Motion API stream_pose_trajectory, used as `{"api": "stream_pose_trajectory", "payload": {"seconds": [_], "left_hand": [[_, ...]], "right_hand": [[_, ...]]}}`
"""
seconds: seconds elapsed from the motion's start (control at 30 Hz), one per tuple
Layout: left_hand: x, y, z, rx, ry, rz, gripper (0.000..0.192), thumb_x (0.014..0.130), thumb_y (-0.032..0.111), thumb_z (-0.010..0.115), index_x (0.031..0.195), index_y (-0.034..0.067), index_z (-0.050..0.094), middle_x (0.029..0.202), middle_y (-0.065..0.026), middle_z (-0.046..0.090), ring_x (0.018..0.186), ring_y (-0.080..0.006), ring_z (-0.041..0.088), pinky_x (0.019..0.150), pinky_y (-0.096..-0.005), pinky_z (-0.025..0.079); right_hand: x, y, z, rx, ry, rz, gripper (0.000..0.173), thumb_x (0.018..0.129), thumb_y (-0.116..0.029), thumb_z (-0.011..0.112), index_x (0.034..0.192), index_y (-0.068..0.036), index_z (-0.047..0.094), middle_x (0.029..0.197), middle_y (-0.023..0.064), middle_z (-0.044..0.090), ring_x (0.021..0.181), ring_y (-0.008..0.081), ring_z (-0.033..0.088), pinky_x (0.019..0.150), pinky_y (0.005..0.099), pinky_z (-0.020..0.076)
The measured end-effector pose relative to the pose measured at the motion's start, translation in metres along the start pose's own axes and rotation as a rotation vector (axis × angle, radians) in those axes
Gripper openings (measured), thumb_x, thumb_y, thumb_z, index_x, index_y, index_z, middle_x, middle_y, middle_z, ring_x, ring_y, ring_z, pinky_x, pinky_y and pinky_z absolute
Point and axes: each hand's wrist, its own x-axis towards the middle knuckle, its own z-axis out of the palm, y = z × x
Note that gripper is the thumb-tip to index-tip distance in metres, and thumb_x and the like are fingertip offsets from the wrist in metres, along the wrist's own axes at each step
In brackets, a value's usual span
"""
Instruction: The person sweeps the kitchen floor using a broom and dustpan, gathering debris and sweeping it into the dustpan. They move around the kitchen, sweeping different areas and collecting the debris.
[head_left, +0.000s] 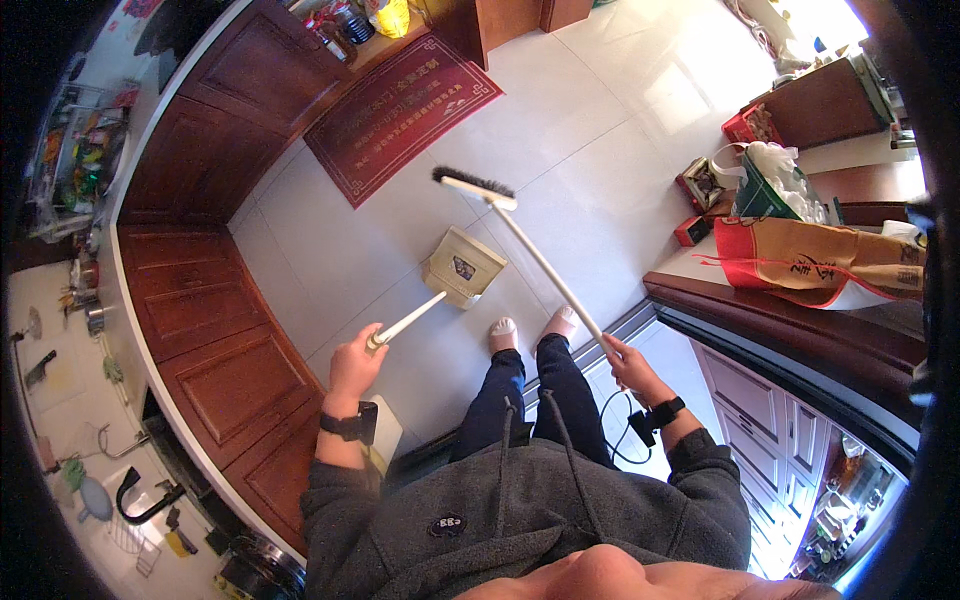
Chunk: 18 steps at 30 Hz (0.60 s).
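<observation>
My left hand (355, 365) is closed around the top of the pale handle of a dustpan (465, 268). The beige pan hangs over or rests on the tiled floor ahead of my feet; which of the two I cannot tell. In my right hand (630, 366) is the long cream handle of a broom (551, 271). Its head with dark bristles (474, 182) lies beyond the dustpan, and the bristles point away from me. Dustpan and broom head are apart.
A red mat (403, 120) with writing lies along the dark wooden cabinets (202, 270) at left. On the right stand a paper bag (817, 262), a green bag (772, 187) and small boxes (691, 231). A door track (637, 311) crosses the floor beside my right foot.
</observation>
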Motion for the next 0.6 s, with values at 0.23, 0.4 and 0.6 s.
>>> {"api": "stream_pose_trajectory", "payload": {"seconds": [0.23,0.4,0.6], "left_hand": [[-0.007,-0.006,-0.001,-0.014,0.006,-0.033,0.041,0.077,0.022,0.071,0.117,0.017,0.061,0.086,-0.0188,0.066,0.082,-0.0387,0.063,0.070,-0.0444,0.051],[-0.007,-0.008,0.002,-0.027,-0.009,-0.023,0.040,0.078,0.021,0.070,0.117,0.016,0.061,0.089,-0.0192,0.067,0.084,-0.0379,0.064,0.071,-0.0437,0.051],[-0.011,-0.022,0.010,-0.033,0.027,0.046,0.040,0.078,0.023,0.070,0.117,0.016,0.062,0.088,-0.0176,0.067,0.081,-0.0361,0.065,0.070,-0.0423,0.052]], "right_hand": [[0.043,0.017,0.033,-0.100,0.074,0.025,0.045,0.095,-0.018,0.049,0.139,-0.013,0.043,0.061,0.0033,0.049,0.047,0.0137,0.049,0.043,0.0313,0.0429],[0.017,0.008,0.050,0.057,-0.148,0.065,0.042,0.097,-0.019,0.045,0.139,-0.017,0.044,0.061,-0.0008,0.045,0.048,0.0113,0.047,0.043,0.0280,0.0397],[-0.039,0.004,0.025,0.013,-0.130,0.022,0.043,0.096,-0.019,0.046,0.140,-0.019,0.043,0.063,0.0007,0.048,0.050,0.0115,0.048,0.043,0.0274,0.0410]]}}
